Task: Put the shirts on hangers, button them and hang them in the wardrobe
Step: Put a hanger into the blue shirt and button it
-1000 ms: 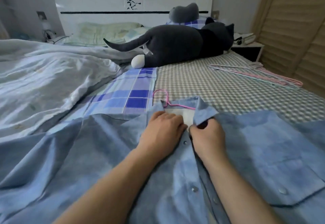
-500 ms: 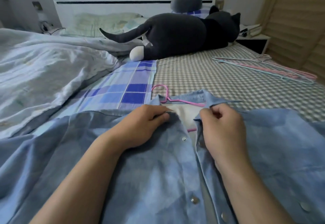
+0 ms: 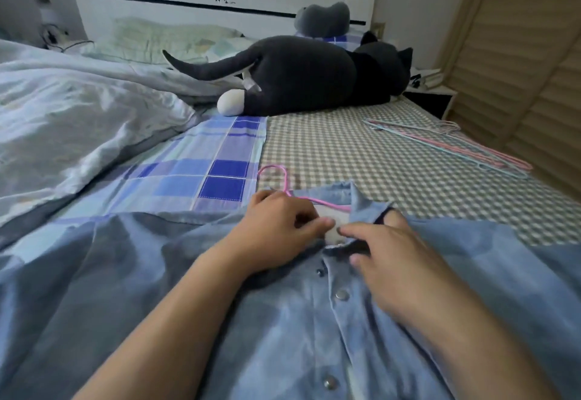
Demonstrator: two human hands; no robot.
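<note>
Two bare forearms and hands, no sleeves in view

The left hand (image 3: 276, 230) and right hand (image 3: 399, 261) enter from the lower edge of the frame on uncovered forearms; neither wrist bears a watch, band or ring, and the fingers (image 3: 320, 222) have short, unpainted nails.

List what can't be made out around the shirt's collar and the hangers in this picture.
- Top snap at the collar, head view: hidden by the left hand and right hand; fastened or not, cannot tell.
- Pink hanger: only its hook and neck show; the denim shirt covers the rest.
- Spare hangers: overlapping, too thin to count.
- Shirt hem: cut off by the bottom edge.
</note>
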